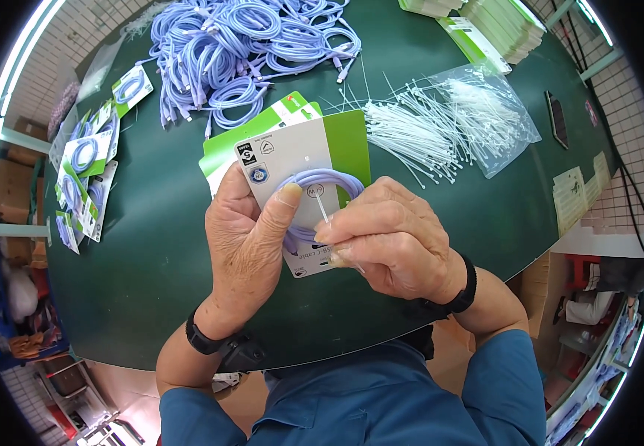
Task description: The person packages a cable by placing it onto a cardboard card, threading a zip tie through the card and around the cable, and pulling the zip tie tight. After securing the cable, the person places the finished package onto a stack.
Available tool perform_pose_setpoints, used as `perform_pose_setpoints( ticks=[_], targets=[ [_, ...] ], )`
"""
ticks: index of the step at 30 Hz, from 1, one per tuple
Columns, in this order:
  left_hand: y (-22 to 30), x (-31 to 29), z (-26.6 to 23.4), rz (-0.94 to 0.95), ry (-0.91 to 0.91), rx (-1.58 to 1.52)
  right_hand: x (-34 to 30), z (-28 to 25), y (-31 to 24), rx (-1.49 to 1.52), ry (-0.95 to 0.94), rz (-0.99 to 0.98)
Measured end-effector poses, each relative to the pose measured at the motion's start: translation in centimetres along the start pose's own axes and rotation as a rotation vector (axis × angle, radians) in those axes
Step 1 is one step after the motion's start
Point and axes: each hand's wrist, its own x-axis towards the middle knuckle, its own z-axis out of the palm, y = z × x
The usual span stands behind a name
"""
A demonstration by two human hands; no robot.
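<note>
My left hand (244, 245) grips a white and green packaging card (281, 149), held up over the table with its thumb pressing on the front. Against that card lies a coiled lavender cable (329, 177), which has a USB-type plug at its lower end. A thin white cable tie (322, 207) stands out from the card inside the coil. My right hand (400, 238) pinches the cable tie between thumb and fingers, just right of the coil. Its far end is hidden by those fingers. Behind the held card, more green and white cards (218, 156) lie on the table.
A heap of lavender cables (236, 44) covers the far part of the dark green table (136, 290). Loose white cable ties (411, 137) spread beside a clear bag (496, 160) at right. Card stacks (508, 30), a phone (557, 119) and, at left, carded cables (84, 154) lie around.
</note>
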Motion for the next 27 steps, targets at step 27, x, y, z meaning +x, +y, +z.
perform_pose_setpoints(
  ticks=[27],
  targets=[
    [-0.49,0.02,-0.11,-0.025,0.020,-0.021,-0.13,0.51,-0.15,0.030,-0.067,0.012]
  ],
)
